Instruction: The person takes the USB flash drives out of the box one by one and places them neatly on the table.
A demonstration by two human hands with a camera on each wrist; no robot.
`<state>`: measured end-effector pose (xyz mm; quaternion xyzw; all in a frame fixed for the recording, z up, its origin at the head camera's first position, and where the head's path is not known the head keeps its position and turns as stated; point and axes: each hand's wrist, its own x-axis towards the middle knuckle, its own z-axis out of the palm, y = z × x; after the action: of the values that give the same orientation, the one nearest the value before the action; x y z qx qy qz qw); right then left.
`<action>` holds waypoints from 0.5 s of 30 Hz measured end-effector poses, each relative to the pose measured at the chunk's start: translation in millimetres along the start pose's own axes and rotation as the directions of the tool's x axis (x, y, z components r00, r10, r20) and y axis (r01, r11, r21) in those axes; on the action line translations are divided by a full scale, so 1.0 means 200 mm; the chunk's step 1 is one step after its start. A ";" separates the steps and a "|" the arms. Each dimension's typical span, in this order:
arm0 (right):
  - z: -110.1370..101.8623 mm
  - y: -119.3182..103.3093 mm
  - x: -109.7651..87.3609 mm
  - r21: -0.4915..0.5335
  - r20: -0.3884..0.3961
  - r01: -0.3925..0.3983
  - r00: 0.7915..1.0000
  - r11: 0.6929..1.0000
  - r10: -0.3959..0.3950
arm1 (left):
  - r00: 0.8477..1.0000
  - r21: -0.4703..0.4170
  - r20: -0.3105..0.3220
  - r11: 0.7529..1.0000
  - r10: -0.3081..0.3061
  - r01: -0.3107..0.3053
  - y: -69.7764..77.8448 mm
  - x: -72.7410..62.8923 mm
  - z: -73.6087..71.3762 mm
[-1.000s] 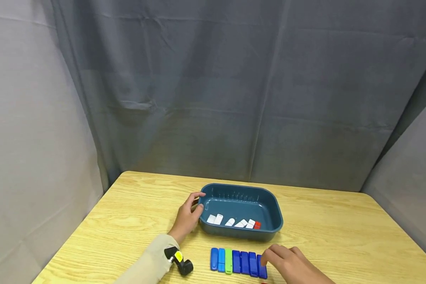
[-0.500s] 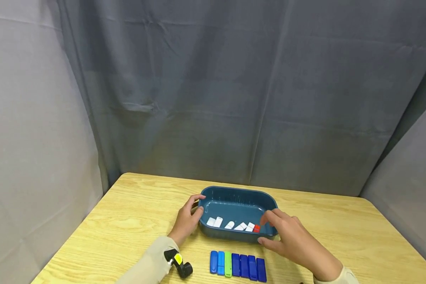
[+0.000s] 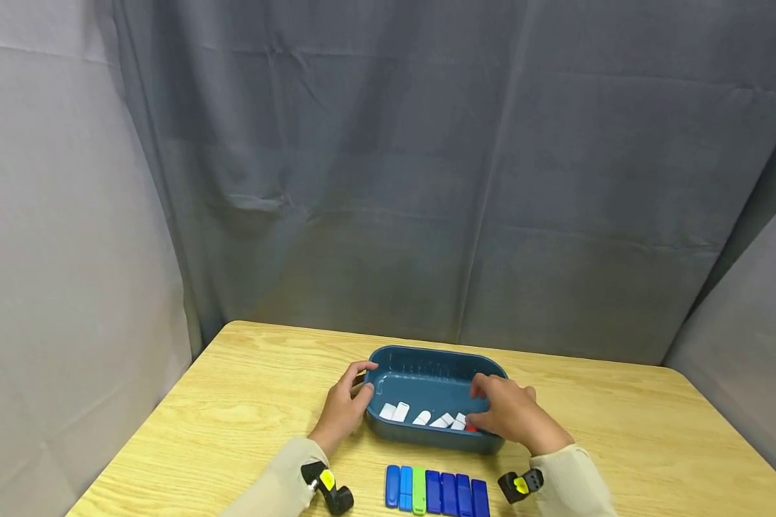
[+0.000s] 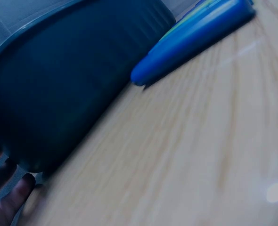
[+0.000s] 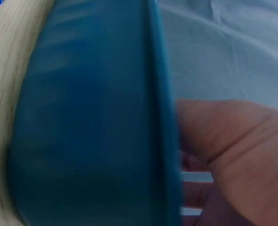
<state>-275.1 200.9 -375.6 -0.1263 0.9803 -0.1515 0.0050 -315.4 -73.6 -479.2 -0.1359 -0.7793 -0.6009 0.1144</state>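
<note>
At its left end, the dark teal plastic basin (image 3: 430,436) is held by my left hand (image 3: 343,406). Thumb and index finger lie at the rim there, and the left wrist view has other fingers (image 4: 17,190) low against the outer wall. My right hand (image 3: 511,409) reaches over the right part of the basin, thumb and fingertips apart. Its thumb partly covers a small red piece (image 3: 471,429). Several flat white sticks, like USB sticks, lie in the basin, among them one white stick (image 3: 400,411). In the right wrist view the basin wall (image 5: 92,117) hides the fingertips.
In front of the basin, several flat sticks stand side by side in a row: blue ones (image 3: 392,487), a green one (image 3: 419,492) and dark blue ones (image 3: 449,494). Grey curtain (image 3: 362,179) surrounds the wooden table (image 3: 588,416) at the back and sides.
My right hand has moved from the right end of the stick row, up and over the basin's front rim, to the red piece. The left hand keeps its place at the basin.
</note>
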 end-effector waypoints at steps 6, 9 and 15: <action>0.04 0.02 0.03 0.021 0.066 -0.054 0.996 0.998 0.052 | 1.000 -0.006 0.007 1.000 -0.016 0.017 0.05 -0.01 0.00; 0.05 0.03 0.05 0.033 0.088 -0.060 0.995 0.998 0.057 | 1.000 -0.017 0.019 1.000 -0.010 0.010 0.12 -0.02 -0.01; 0.05 0.02 0.06 0.008 0.127 -0.076 0.989 0.997 0.075 | 1.000 0.001 0.016 1.000 -0.003 0.002 0.09 -0.02 -0.01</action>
<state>-288.2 199.1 -386.5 -0.0986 0.9811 -0.1490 0.0739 -305.1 -71.8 -464.1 -0.1397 -0.7808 -0.5994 0.1073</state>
